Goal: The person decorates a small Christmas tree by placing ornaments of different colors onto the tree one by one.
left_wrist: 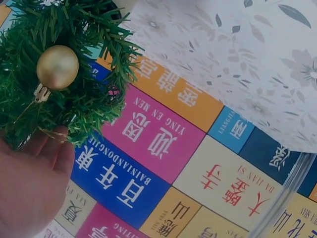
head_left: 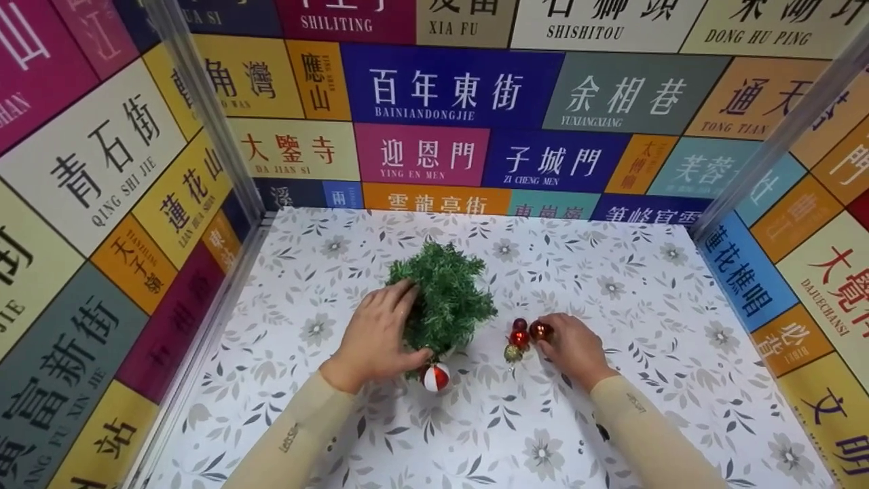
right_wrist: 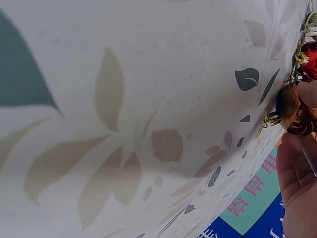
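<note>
A small green artificial Christmas tree (head_left: 448,299) stands mid-table. My left hand (head_left: 380,333) grips its left side, the fingertips partly hidden in the foliage. A red-and-white bauble (head_left: 436,377) hangs at the tree's near side, just below the left thumb. In the left wrist view, a matte gold bauble (left_wrist: 58,68) with a gold cap and string shows among the branches. To the right of the tree, my right hand (head_left: 574,343) pinches a shiny copper-brown bauble (head_left: 541,331) between thumb and fingers. Its gold cap and string show in the right wrist view.
Beside the right fingertips lie a red bauble (head_left: 519,339), a dark purple bauble (head_left: 520,324) and a glittery gold-green bauble (head_left: 512,352), close together. The table (head_left: 326,421) has a white floral cover. Panels with colourful street-name signs (head_left: 448,88) enclose the back and both sides.
</note>
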The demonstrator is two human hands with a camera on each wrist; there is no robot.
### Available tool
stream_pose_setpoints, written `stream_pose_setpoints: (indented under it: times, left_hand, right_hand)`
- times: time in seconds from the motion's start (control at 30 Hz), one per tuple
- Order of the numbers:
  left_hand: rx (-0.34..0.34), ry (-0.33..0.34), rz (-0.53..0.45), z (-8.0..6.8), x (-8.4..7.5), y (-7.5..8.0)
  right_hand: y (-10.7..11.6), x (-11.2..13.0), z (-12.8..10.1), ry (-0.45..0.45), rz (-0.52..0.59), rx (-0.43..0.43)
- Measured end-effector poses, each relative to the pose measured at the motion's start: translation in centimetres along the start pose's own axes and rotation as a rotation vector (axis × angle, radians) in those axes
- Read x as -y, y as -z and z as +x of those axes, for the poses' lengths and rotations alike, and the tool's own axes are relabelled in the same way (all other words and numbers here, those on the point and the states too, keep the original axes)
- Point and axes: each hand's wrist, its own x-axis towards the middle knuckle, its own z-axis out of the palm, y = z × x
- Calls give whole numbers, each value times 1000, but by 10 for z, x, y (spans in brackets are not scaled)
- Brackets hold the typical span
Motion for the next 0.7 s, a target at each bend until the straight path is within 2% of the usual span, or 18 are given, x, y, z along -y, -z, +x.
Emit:
stream_pose_setpoints:
  times: [0.13, 0.5, 0.7]
  left_hand:
    - [9, -7, 6, 1, 1, 1]
    - [-2, -14, 10, 4, 1, 3]
    - [22, -4, 11, 1, 0, 6]
  right_hand:
    - [3, 1, 1, -11, 1, 32]
    - [7, 1, 4, -11, 20, 41]
    - [7, 3, 0, 26, 6, 1]
